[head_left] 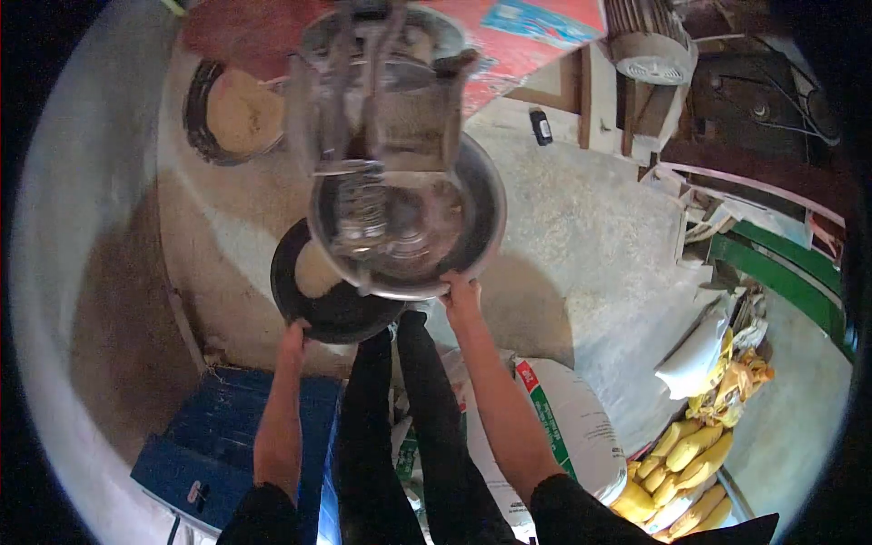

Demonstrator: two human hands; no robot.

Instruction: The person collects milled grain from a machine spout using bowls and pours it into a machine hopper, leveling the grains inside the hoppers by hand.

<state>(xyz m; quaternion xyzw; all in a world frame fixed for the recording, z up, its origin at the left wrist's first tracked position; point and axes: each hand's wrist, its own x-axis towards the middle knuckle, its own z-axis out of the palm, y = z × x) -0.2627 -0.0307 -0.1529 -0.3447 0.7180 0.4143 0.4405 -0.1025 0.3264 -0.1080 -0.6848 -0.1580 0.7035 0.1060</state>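
My left hand [295, 336] is closed on the near rim of a black basin [354, 313], which has a pale heap of what looks like flour or meal [315, 271] at its far side. My right hand [461, 295] grips the near edge of a wide steel bowl [486, 204]. This bowl sits under the metal outlet of a machine [413, 123] and partly overlaps the basin. Its inside looks mostly bare, with some residue on the bottom. Part of the bowl is hidden behind the machine's blurred metal parts.
Another black basin [193, 113] with tan meal stands at the far left. The machine's red body [545, 77] and a motor [649, 54] are at the back. A blue chest [227, 427], white sacks [581, 427] and several yellow packets [695, 445] lie near me. A small black object [540, 127] is on the floor.
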